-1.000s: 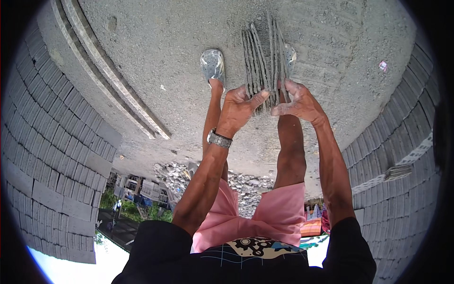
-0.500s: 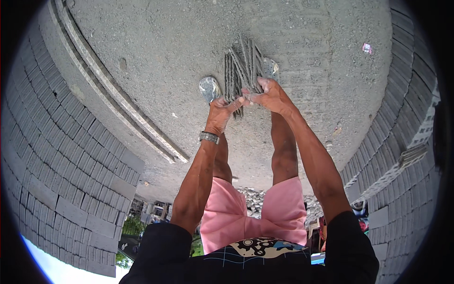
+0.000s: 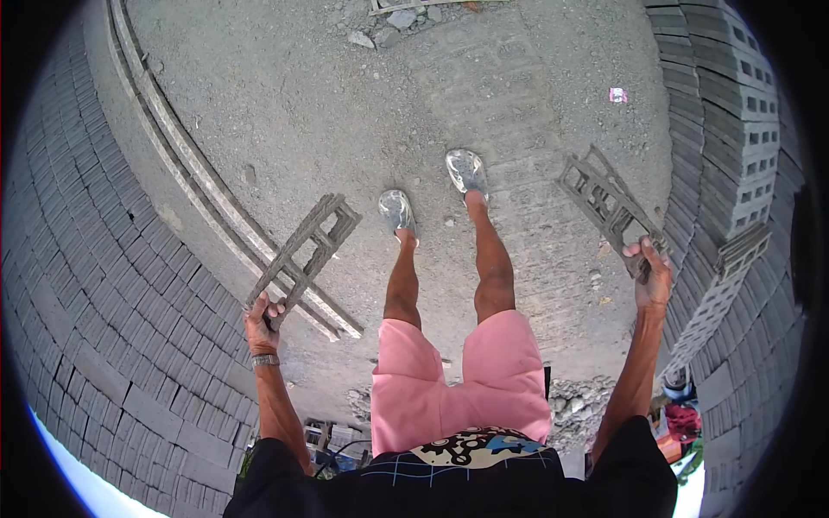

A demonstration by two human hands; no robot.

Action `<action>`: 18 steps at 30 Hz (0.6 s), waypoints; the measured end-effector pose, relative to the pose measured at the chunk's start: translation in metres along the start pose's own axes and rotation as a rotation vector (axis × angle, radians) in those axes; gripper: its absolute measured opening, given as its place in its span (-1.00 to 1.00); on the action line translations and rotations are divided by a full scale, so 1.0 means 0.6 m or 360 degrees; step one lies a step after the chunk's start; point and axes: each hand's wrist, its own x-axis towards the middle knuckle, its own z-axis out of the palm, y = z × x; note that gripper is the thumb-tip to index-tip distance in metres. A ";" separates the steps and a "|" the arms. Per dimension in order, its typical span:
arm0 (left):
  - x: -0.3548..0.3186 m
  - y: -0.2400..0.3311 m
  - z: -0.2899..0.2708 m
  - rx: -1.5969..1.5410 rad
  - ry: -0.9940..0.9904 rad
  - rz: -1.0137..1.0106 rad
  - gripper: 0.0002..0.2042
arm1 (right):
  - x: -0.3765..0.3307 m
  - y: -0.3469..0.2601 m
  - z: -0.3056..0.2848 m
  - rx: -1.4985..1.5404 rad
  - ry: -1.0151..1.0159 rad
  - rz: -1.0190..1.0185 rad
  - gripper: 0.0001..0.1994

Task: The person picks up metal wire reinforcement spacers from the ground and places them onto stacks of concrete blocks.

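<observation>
Stands on rough grey ground (image 3: pixel 345 112), gritty, with faint ribbed marks toward the right. Has a long bank of stacked grey concrete blocks (image 3: pixel 112 345) along the left, bent by the lens, and a second block stack (image 3: pixel 704 104) along the right, showing rows of rectangular holes on one face. Has two pale parallel rails (image 3: pixel 235 210) lying at the left, beside the left bank and partly hidden by one load.

Wears a black T-shirt (image 3: pixel 466 492), printed near the hem, and pink shorts (image 3: pixel 462 388). Carries two loads, well apart, one out to each side of the legs: left grey frames (image 3: pixel 292 244) and right grey frames (image 3: pixel 594 210). Holds both above the ground, rough-edged, ladder-like, pierced by rectangular openings, slanting inward toward the far ends. Cannot tell how many layers make up either.

Shows loose rubble (image 3: pixel 579 401) low in the view, behind the legs, and a small grey sheaf (image 3: pixel 743 250) at the right stack. Wears grey, pale-streaked shoes (image 3: pixel 396 211), set apart.

Curls the left hand (image 3: pixel 261 324) closed around the near end of its load; likewise wraps the right hand (image 3: pixel 654 272) firmly round the near end of the other. Wears a metal-banded watch (image 3: pixel 265 359) on the left wrist. Has a tiny pink-and-white scrap (image 3: pixel 617 95) lying ahead, to the right.
</observation>
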 end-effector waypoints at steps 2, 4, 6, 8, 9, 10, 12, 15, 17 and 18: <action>-0.019 0.045 -0.055 0.0145 0.0172 0.0093 -0.79 | -0.030 -0.059 -0.082 -0.0122 0.0275 -0.0195 -0.78; -0.021 0.081 -0.088 0.0294 0.0336 0.0197 -0.80 | -0.040 -0.108 -0.155 -0.0140 0.0347 -0.0361 -0.76; -0.010 0.105 -0.073 0.0426 0.0398 0.0219 -0.81 | -0.038 -0.157 -0.188 -0.0159 0.0476 -0.0563 -0.76; 0.026 0.099 -0.031 0.0562 0.0378 0.0324 -0.83 | 0.002 -0.197 -0.220 -0.0092 0.0396 -0.0750 -0.75; 0.048 0.082 0.006 0.0580 0.0311 0.0427 -0.83 | 0.029 -0.200 -0.219 -0.0012 0.0312 -0.0924 -0.73; 0.064 0.069 0.054 0.0882 0.0478 0.0311 -0.82 | 0.045 -0.190 -0.166 -0.0091 0.0544 -0.0979 -0.72; 0.088 0.030 0.163 0.0780 0.0360 0.0325 -0.83 | 0.085 -0.155 -0.029 -0.0179 0.0737 -0.1119 -0.70; 0.042 0.020 0.383 0.0540 0.0022 0.0178 -0.83 | 0.051 -0.034 0.240 -0.0277 0.0467 -0.0819 -0.85; -0.018 0.040 0.554 0.0256 -0.0386 0.0014 -0.86 | 0.004 0.093 0.347 -0.0542 0.0013 -0.0442 -0.75; -0.021 0.052 0.575 0.0007 -0.0582 0.0016 -0.86 | -0.057 0.108 0.415 -0.0717 -0.0504 -0.0162 -0.74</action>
